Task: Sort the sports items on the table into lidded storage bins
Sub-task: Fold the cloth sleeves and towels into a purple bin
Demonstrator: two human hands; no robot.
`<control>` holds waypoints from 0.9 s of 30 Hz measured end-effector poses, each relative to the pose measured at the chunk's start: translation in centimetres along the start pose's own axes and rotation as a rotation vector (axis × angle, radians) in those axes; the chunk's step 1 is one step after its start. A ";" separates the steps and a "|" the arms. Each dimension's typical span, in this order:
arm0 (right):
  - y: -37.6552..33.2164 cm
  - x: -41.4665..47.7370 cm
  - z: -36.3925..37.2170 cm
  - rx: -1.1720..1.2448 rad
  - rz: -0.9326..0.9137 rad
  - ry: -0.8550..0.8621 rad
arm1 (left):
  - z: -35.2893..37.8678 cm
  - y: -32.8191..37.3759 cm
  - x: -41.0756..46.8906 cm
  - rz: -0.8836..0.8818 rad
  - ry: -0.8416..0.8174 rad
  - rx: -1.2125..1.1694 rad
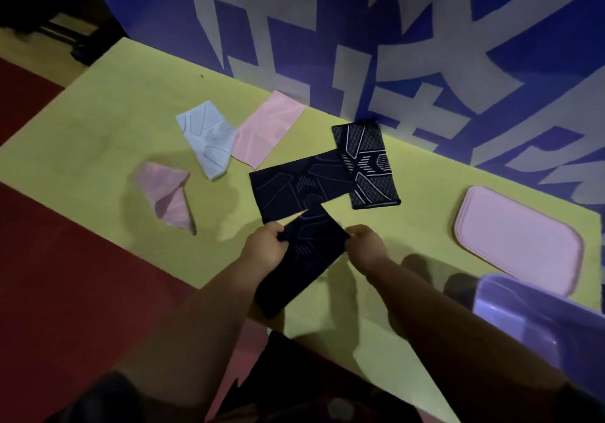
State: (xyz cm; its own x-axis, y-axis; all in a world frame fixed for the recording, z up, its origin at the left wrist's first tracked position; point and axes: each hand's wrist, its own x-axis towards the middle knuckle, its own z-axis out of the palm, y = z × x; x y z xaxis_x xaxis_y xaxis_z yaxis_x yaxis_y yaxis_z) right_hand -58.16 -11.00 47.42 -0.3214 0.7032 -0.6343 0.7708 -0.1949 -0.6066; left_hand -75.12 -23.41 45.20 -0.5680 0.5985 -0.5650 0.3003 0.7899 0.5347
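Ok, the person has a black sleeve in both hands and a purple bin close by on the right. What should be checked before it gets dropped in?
1. Grip: left hand and right hand each pinch an edge of the black sleeve: ok.
2. Sleeve clear of the second black sleeve: their corners meet in view: cannot tell.
3. Purple bin uncovered, with the pink lid lying flat beside it: ok.
4. Room inside the bin: mostly out of frame: cannot tell.
5. Path from the hands to the bin: nothing lies between: ok.
6. Rest sorted: blue sleeve and others lie on the table: not ok.
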 end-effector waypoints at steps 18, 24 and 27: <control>-6.2 5.5 -1.5 0.180 -0.053 0.204 | -6.9 9.3 9.5 0.427 0.001 0.150; -7.2 10.5 -3.2 0.176 0.036 0.134 | -6.3 9.3 15.6 0.361 -0.115 0.138; -5.8 12.2 -4.4 0.067 0.020 0.211 | -4.7 8.3 17.1 0.435 -0.003 0.256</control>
State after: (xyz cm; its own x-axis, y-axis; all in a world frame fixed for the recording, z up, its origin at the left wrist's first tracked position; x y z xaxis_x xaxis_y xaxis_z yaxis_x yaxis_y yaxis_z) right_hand -64.15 1.78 45.32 -0.1790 0.8249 -0.5362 0.7355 -0.2498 -0.6298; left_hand -85.94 -7.28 42.89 -0.3467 0.8796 -0.3258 0.6872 0.4746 0.5500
